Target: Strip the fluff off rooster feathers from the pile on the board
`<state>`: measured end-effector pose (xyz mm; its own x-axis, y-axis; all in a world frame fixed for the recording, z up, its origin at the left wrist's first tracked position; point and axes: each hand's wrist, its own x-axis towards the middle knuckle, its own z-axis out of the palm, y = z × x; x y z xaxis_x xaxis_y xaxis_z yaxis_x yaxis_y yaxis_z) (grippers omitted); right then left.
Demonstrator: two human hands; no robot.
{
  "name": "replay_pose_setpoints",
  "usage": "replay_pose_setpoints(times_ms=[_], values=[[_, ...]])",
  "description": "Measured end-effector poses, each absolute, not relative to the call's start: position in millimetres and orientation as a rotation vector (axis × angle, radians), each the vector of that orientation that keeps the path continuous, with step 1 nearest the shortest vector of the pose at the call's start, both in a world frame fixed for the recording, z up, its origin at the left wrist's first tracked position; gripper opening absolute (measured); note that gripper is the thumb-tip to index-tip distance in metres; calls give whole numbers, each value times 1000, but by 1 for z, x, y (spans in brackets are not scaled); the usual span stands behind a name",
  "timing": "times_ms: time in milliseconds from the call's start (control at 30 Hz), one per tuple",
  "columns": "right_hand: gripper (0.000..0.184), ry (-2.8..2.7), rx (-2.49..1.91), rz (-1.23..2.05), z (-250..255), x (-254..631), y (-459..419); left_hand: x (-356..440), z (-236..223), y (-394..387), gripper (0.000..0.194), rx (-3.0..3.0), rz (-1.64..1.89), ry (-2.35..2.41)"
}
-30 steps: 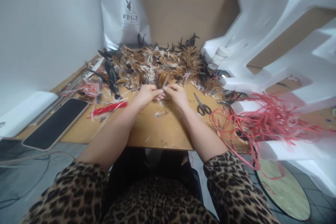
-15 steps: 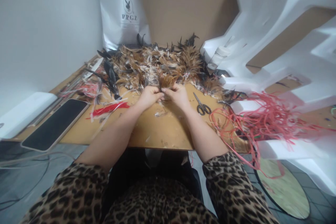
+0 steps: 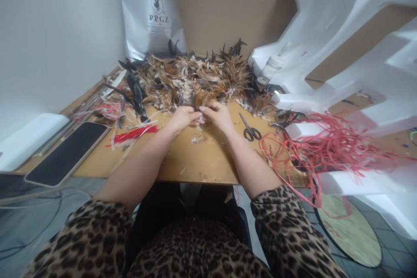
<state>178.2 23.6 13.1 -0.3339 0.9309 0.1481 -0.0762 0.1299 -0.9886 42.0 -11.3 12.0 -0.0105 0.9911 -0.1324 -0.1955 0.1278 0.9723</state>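
Close together at the front of the feather pile, my left hand (image 3: 184, 119) and my right hand (image 3: 217, 117) pinch at the base of a small bunch of brown feathers (image 3: 204, 98). The bunch fans upward between my fingers, with pale fluff at its lower end. Both thumbs nearly meet there, and the exact grip point of the left fingers is partly hidden. Behind my hands spreads a large heap of brown, white and black feathers (image 3: 182, 74). Black-handled scissors (image 3: 250, 128) lie on the table to the right of my right hand.
Red ribbon strips (image 3: 137, 134) and a phone (image 3: 70, 152) lie on the left of the wooden table (image 3: 198, 165), beside a white box (image 3: 31, 141). Tangled pink-red ribbon (image 3: 332, 147) hangs over white foam pieces at right. A white bag (image 3: 156, 30) stands behind.
Both hands stay almost in place, with fingers shifting slightly at the base of the feather bunch; pale fluff shows more between them. The whole view has moved a little.
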Motion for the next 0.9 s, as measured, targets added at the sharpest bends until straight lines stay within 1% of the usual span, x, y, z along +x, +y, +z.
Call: replay_pose_setpoints(times_ms=[100, 200, 300, 367, 467, 600, 733, 833, 900], values=[[34, -1518, -858, 1235, 15, 181, 25, 38, 12, -8, 23, 787, 1290, 1071], [37, -1745, -868, 852, 17, 185, 26, 35, 13, -6, 26, 655, 1336, 1005], [41, -2024, -888, 458, 19, 187, 23, 34, 16, -7, 22, 611, 1326, 959], [45, -2156, -919, 287, 20, 187, 21, 34, 17, -9, 19, 604, 1298, 938], [48, -2235, -978, 119, 21, 186, 18, 35, 16, -10, 22, 588, 1261, 931], [48, -2223, -1056, 72, 20, 185, 20, 37, 11, -9, 25, 614, 1218, 931], [46, -2148, -1041, 183, 18, 184, 25, 33, 15, -8, 26, 624, 1261, 949], [29, -2088, -1022, 381, 17, 190, 30, 26, 23, -8, 21, 637, 1374, 980], [19, -2103, -1057, 587, 18, 196, 31, 21, 28, -8, 18, 643, 1439, 1012]])
